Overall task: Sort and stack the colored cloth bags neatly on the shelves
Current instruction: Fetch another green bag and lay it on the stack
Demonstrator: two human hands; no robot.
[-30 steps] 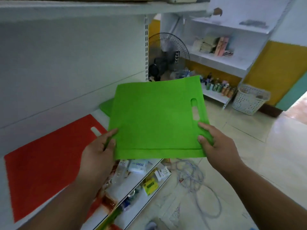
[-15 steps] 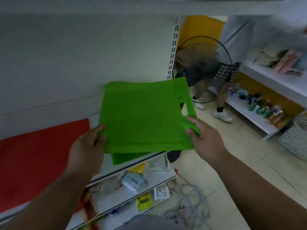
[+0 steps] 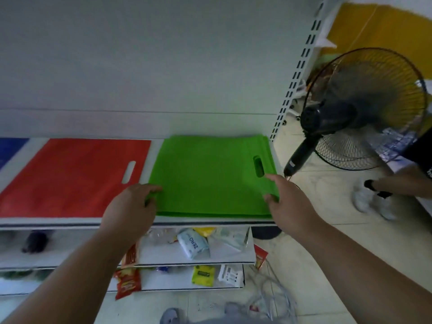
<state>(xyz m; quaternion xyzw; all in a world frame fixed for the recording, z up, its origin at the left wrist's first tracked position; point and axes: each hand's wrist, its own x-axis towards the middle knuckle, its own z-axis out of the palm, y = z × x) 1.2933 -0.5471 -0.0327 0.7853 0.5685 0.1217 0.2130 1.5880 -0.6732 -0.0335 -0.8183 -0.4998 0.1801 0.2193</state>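
Observation:
A green cloth bag (image 3: 205, 176) lies flat on a green stack at the right end of the white shelf (image 3: 210, 220), its handle slot toward the right. My left hand (image 3: 131, 206) pinches the bag's left edge, fingers on top and thumb at the edge. At the right edge, just below the slot, my right hand (image 3: 287, 202) pinches the bag between index finger and thumb. A red bag (image 3: 70, 178) lies flat to the left, and a blue bag (image 3: 9, 148) shows at the far left.
A slotted shelf upright (image 3: 294, 73) stands at the green stack's right. A black standing fan (image 3: 355, 108) and another person's legs (image 3: 383, 190) are on the right. Lower shelves hold snack packets (image 3: 127, 279) and tissues (image 3: 192, 244); cables (image 3: 268, 302) lie on the floor.
Both hands brought the green bag forward and down from mid-air onto the green stack on the shelf. The view swung left toward the shelf.

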